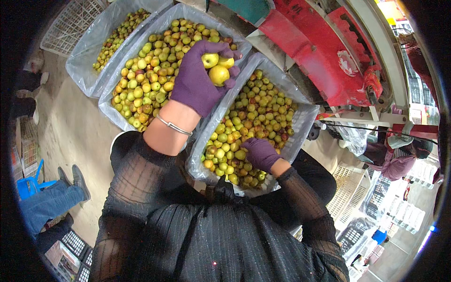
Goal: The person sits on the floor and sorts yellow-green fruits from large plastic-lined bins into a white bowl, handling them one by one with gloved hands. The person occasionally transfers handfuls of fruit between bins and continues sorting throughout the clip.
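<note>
My left hand (195, 77), in a purple glove with bare fingertips, is closed around several yellow-green jujubes (218, 75). It is raised over the middle crate (118, 118), which is lined with clear plastic and full of jujubes (153, 79). My right hand (261, 154), gloved in the same purple, reaches into the lined crate on the right (303, 121). Its fingers touch the green and reddish-brown jujubes (266, 112) there; whether they grip one is hidden. A third lined crate (82, 70) at the far left holds smaller-looking jujubes (119, 38).
A red metal machine panel (299, 42) stands beyond the crates. An unlined white plastic crate (72, 26) lies at the upper left. Another person's jeans-clad legs (53, 204) are at the left, near a blue stool (30, 185). At right, a person (394, 162) is near stacked crates (347, 190).
</note>
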`<state>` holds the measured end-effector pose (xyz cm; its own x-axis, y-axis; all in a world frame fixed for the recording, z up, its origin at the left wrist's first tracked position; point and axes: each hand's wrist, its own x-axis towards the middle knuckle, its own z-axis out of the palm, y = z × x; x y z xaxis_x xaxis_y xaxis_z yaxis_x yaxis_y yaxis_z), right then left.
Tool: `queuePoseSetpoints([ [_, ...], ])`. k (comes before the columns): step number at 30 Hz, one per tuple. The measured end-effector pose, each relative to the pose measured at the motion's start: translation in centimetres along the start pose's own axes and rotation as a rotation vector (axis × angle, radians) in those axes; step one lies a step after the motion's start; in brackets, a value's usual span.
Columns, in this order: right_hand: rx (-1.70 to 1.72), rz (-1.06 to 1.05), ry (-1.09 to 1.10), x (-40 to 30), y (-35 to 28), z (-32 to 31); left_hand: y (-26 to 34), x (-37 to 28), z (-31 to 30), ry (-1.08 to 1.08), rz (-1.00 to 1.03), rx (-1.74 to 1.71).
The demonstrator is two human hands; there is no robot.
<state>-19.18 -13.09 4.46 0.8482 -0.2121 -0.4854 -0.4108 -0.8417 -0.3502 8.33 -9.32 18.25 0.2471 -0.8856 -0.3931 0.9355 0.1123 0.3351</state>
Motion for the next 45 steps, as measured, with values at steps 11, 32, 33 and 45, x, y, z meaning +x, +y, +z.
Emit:
queuePoseSetpoints([
  [11,0.006,0.374,0.087,0.7,5.1,-5.4,-0.1,0.1,-0.1,-0.035,0.018,0.031],
  [32,0.038,0.495,0.533,17.1,16.1,-3.3,0.1,0.6,-0.4,-0.006,0.055,0.117],
  [33,-0.007,0.476,0.548,18.0,16.6,-2.7,0.1,0.5,-0.3,0.024,0.035,0.116],
  [45,0.167,0.510,0.063,16.5,12.2,-3.8,0.1,0.2,-0.5,0.040,0.062,0.101],
])
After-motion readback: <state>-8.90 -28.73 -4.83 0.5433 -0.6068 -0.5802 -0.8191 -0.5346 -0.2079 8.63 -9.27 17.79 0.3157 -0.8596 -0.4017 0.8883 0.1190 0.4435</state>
